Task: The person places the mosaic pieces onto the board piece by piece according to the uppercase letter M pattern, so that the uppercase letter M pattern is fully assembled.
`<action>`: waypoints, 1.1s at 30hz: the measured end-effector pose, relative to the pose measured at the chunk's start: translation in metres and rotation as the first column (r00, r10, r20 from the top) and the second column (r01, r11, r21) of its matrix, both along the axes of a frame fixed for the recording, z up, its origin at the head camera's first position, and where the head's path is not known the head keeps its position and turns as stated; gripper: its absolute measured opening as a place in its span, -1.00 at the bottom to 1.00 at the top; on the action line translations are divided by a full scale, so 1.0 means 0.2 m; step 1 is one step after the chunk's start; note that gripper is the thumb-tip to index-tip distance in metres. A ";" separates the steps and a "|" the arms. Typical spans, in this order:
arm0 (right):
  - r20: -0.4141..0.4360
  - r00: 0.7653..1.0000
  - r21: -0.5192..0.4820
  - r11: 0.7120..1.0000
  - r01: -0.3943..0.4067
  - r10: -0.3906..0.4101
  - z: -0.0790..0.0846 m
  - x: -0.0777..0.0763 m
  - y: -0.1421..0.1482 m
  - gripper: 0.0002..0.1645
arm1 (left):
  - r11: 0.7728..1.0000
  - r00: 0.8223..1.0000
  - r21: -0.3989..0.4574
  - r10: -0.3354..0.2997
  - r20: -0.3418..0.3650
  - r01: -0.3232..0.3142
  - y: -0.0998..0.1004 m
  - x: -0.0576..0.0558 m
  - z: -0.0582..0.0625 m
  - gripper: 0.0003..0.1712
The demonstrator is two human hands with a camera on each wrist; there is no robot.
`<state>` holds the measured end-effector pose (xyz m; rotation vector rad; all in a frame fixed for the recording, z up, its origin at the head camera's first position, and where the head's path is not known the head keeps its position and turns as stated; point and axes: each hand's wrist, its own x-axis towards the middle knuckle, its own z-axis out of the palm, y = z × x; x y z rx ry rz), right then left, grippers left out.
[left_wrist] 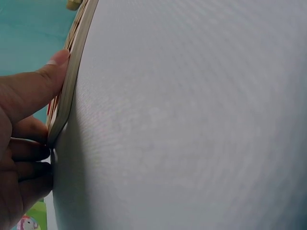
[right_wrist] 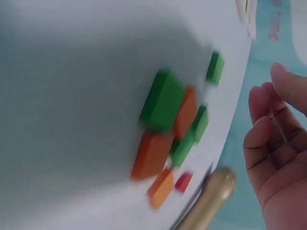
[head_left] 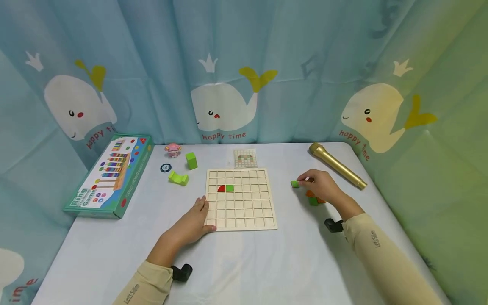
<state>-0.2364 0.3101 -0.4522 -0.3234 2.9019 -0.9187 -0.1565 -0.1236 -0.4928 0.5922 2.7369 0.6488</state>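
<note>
A wooden grid board [head_left: 240, 212] lies mid-table, with a red quarter-round tile [head_left: 221, 189] and a green square tile [head_left: 229, 188] side by side in its cells. My left hand [head_left: 194, 222] holds the board's near left corner, thumb at the front edge and fingers along the left side. My right hand [head_left: 318, 183] hovers right of the board, fingers loosely bent with nothing between them in the right wrist view. Beyond its fingertips lies a lone green tile [head_left: 295, 184]. Under the hand sits a cluster of green tiles [right_wrist: 163, 103] and orange tiles [right_wrist: 152, 153], partly hidden in the head view.
A small pattern card [head_left: 245, 158] lies behind the board. On the left are a boxed game [head_left: 110, 176], a pink figurine [head_left: 173, 150], a round chip [head_left: 165, 167], a green block [head_left: 191, 160] and a light green curved piece [head_left: 178, 178]. A gold microphone [head_left: 337, 165] lies back right.
</note>
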 end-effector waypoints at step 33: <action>0.012 0.989 0.138 0.980 0.144 -0.148 -0.12 0.10 0.41 -0.57 | 1.000 1.000 -0.008 -0.011 -0.011 0.011 0.00 0.00 -0.01 0.00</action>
